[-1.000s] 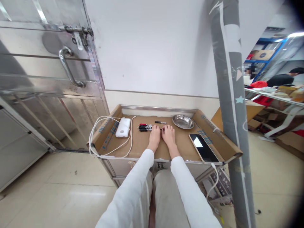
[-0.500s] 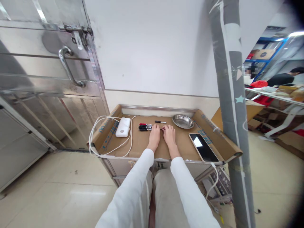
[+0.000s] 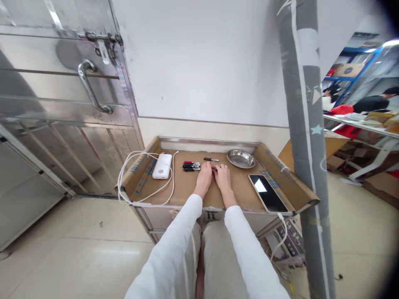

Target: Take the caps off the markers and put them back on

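Note:
My left hand (image 3: 204, 180) and my right hand (image 3: 222, 178) rest close together over the cardboard-lined tabletop (image 3: 183, 192). The fingers of both curl in towards each other, and a small dark bit shows between them; what they hold is mostly hidden. Just left of my left hand lies a row of several pens (image 3: 190, 167), black with a red one at the back. Beyond my fingertips a single black pen part (image 3: 211, 159) lies by itself. To the right of it stands a shallow round metal dish (image 3: 241, 159), its inside shiny.
A white power bank (image 3: 162, 166) with a looping white cable sits at the left. At the right front lies a phone (image 3: 268, 194) with a cable plugged in. Cardboard side walls edge the table. A wrapped grey pillar (image 3: 307, 124) stands at the right; people work beyond it.
My fingers have shifted slightly against each other, and the dark bit between them shows less. The pens, dish and phone lie as before; the view has tilted a little.

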Demonstrator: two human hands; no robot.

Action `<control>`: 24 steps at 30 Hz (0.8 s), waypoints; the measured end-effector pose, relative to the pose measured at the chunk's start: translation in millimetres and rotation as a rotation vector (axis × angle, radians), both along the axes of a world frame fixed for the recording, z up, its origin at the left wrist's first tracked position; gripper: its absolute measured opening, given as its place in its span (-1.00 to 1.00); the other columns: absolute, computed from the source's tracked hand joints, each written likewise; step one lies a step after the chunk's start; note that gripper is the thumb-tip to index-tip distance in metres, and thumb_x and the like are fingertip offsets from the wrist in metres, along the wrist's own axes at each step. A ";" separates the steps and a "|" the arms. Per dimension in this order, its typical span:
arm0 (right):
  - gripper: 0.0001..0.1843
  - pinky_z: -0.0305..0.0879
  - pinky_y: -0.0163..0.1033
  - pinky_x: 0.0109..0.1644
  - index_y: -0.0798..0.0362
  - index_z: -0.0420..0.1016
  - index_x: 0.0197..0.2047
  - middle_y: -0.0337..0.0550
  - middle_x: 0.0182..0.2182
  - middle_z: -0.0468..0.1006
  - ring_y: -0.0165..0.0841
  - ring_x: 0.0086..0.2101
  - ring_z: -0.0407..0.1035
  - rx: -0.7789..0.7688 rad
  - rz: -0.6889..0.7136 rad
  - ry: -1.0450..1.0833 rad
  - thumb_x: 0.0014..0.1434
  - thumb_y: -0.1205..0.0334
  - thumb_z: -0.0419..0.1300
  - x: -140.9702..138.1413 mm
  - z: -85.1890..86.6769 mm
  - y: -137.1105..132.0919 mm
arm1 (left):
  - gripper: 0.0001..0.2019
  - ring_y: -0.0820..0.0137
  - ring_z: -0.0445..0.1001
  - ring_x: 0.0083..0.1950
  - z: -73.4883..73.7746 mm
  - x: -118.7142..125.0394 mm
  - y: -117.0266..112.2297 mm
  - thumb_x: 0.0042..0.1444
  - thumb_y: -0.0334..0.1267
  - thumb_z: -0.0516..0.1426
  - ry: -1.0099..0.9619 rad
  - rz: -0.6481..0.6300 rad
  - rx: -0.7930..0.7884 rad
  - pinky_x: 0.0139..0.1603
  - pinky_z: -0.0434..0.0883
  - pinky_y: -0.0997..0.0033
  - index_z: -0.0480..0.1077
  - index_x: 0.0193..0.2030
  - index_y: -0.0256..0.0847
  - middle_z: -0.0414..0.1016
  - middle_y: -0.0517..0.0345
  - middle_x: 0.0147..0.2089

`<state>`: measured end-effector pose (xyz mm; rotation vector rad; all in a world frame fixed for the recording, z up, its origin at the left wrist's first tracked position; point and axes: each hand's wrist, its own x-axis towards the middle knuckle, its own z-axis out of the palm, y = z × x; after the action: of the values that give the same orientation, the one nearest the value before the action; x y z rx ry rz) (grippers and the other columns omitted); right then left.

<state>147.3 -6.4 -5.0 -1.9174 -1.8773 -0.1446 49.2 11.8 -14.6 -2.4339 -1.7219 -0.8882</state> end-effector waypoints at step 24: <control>-0.65 0.10 -0.23 -0.10 0.07 0.42 -0.17 -0.07 -0.23 0.51 -0.32 -0.24 0.32 0.419 -0.012 0.343 0.31 0.09 -0.12 -0.6 -0.4 -14.8 | -0.51 0.25 0.06 0.35 1.4 6.0 17.1 0.26 -0.26 -0.17 0.254 -0.254 0.096 0.39 -0.06 0.18 0.07 0.30 -0.38 0.20 -0.11 0.28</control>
<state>146.8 -21.2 -5.5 -1.5546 -1.4734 -0.1824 55.2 29.0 -13.2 -2.6043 -1.2799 -0.6269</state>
